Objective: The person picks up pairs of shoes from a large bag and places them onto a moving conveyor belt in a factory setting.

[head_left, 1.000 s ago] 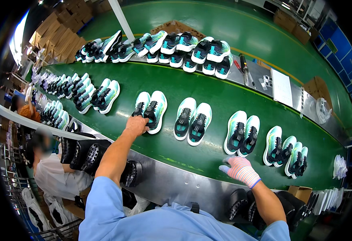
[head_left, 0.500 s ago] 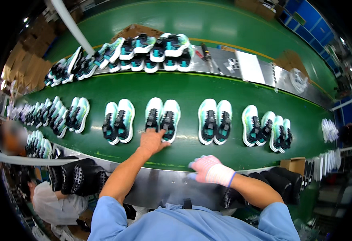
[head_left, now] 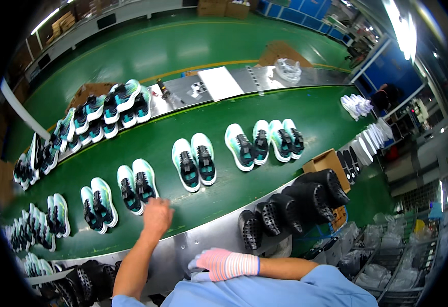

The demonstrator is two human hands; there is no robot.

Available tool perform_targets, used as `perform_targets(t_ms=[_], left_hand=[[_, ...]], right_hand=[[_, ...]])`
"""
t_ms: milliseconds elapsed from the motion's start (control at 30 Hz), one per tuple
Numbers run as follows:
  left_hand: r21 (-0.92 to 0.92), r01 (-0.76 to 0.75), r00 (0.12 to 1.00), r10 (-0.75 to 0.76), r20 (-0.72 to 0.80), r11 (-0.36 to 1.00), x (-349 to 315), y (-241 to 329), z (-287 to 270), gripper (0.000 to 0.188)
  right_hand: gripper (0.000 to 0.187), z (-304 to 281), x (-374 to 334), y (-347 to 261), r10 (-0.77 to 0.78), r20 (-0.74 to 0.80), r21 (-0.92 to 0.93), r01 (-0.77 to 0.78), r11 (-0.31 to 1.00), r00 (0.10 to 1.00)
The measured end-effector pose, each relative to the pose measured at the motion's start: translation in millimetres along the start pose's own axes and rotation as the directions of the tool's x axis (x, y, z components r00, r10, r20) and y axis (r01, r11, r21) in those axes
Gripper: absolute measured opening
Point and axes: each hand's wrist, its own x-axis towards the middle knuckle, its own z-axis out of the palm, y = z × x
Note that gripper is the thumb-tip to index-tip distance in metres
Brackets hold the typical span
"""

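Observation:
My bare left hand [head_left: 157, 217] is over the green belt, right at the heel end of a pair of white, mint and black sneakers [head_left: 141, 180]. Its fingers are smeared, so I cannot make out their shape or whether they touch the heel. My right hand [head_left: 225, 264], in a pink-and-white striped glove with greyish fingertips, lies close to my blue shirt above the metal edge [head_left: 196, 243]. Its fingers stretch to the left with nothing in them. Another sneaker pair [head_left: 194, 161] stands to the right, toes pointing away.
More sneakers [head_left: 98, 204] line the belt on both sides. Others are piled on the far metal ledge [head_left: 104, 110], beside a white board [head_left: 220, 83]. Black shoe forms [head_left: 285, 212] and a cardboard box [head_left: 326, 162] stand along the near right edge.
The view has swung to the right, and the belt now slants. My left hand has drawn back from on top of the sneakers to their heel end. My right hand has come nearer my body.

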Motion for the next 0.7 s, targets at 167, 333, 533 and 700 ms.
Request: perform_targets(t_ms=[167,333,533,700], left_hand=[[-0.220,-0.259,0.947,0.292,0.132,0.940,34,87,24,0.030],[-0.226,-0.201,0.975,0.218,0.053,0.953,-4,115,83,0.025],[-0.428,0.213,0.967,-0.127,0.221,0.878,-105,103,118,0.027],[-0.575,0.362,0.931,-0.314,0.186,0.733,-133,82,132,0.022]], right_hand=[[0.046,7,-68,1,0.186,-0.227,0.254,-0.126,0.959,0.956],[0.039,-53,-90,25,0.410,-0.635,0.346,-0.234,0.909,0.654],[0.047,-195,-17,221,0.586,-0.809,0.480,-0.534,0.696,0.037],[0.052,-226,14,414,0.804,-0.594,0.694,-0.532,0.485,-0.041]])
